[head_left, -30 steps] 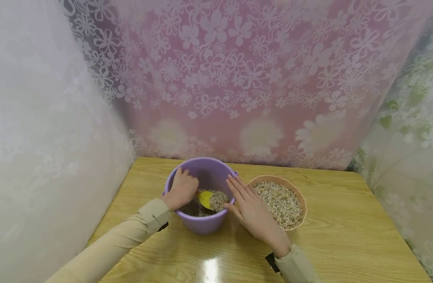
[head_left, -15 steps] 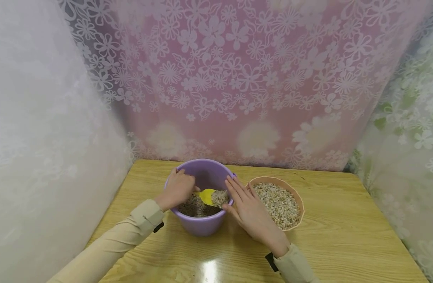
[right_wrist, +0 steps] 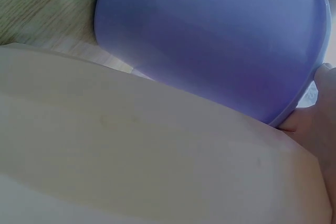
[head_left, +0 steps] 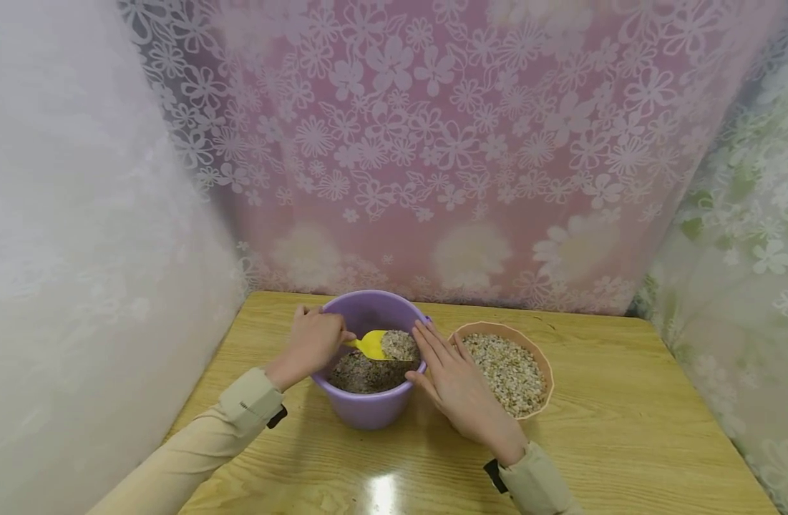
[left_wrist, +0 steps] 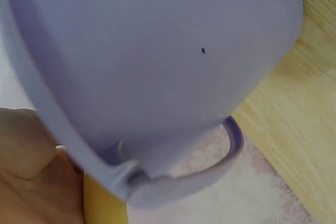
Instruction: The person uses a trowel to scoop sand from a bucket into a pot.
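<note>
My left hand (head_left: 310,343) grips the handle of a yellow scoop (head_left: 369,345) over the purple bucket (head_left: 368,413). A heap of small gravel (head_left: 400,344) fills the scoop's blade, which is raised above the darker gravel (head_left: 361,375) lying in the bucket. My right hand (head_left: 464,400) has its fingers straight, with fingertips and thumb at the bucket's right rim. In the left wrist view, the bucket wall (left_wrist: 157,61) hides most of the scoop, while part of the left hand (left_wrist: 31,166) shows behind the rim.
Right of the bucket, partly behind the right hand, stands an orange scalloped bowl (head_left: 547,357) full of pale gravel (head_left: 506,372). Its wall (right_wrist: 147,145) fills much of the right wrist view. Floral curtains (head_left: 394,143) enclose the wooden table (head_left: 625,415) at the back and sides.
The left hand has moved left and lifted the loaded scoop higher out of the gravel, its blade now nearly level. The right hand has stayed at the bucket's rim.
</note>
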A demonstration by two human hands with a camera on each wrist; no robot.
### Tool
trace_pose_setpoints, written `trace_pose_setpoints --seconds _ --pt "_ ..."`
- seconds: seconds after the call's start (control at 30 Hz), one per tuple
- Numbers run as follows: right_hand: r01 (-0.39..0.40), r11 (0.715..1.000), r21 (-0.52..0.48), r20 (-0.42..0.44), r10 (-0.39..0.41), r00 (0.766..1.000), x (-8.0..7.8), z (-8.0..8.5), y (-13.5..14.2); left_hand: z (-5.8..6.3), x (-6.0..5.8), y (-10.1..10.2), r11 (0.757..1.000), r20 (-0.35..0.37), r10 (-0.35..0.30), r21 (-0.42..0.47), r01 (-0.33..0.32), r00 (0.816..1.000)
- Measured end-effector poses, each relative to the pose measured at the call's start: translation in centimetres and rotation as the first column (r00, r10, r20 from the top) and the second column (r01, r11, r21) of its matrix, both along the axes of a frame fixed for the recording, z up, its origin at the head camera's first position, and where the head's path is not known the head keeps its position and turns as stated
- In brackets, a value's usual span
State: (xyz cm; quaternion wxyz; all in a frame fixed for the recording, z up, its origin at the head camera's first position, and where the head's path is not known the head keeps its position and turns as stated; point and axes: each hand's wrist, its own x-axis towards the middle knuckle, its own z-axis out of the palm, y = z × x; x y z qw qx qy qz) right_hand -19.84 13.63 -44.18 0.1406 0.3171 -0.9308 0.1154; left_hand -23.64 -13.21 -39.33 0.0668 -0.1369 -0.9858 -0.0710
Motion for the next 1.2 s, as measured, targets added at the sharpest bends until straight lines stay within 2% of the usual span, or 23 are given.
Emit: trace_pose_setpoints --seconds 0.3,0.43,0.67,0.87,1.07,1.2 --pt "-0.014 1.0 -0.017 0.006 0.014 1.0 0.1 0.0 0.0 1.2 1.8 -1.4 0.997 -0.025 0.054 0.057 -0.053 0.998" --pt "-0.011 1.0 0.0 -0.002 0.011 1.0 0.0 -0.1 0.0 1.3 2.5 -2.0 0.994 -0.031 0.057 0.093 -0.054 0.998" --pt "-0.014 1.0 -0.008 0.005 0.014 1.0 0.1 0.1 0.0 1.7 3.5 -2.4 0.994 -0.06 0.058 0.101 -0.051 0.997" --pt "-0.013 1.0 -0.016 0.008 0.013 1.0 0.2 0.3 0.1 1.3 3.6 -2.2 0.995 -0.077 0.047 0.094 -0.04 0.996" --pt "-0.015 1.0 -0.015 0.027 0.015 1.0 0.2 0.3 0.1 0.7 3.7 -2.2 0.997 -0.138 0.051 0.059 -0.044 0.989" --pt "-0.015 1.0 -0.013 0.054 0.015 0.998 0.2 0.5 0.1 0.6 3.8 -2.2 0.997 -0.168 0.052 0.069 -0.041 0.984"
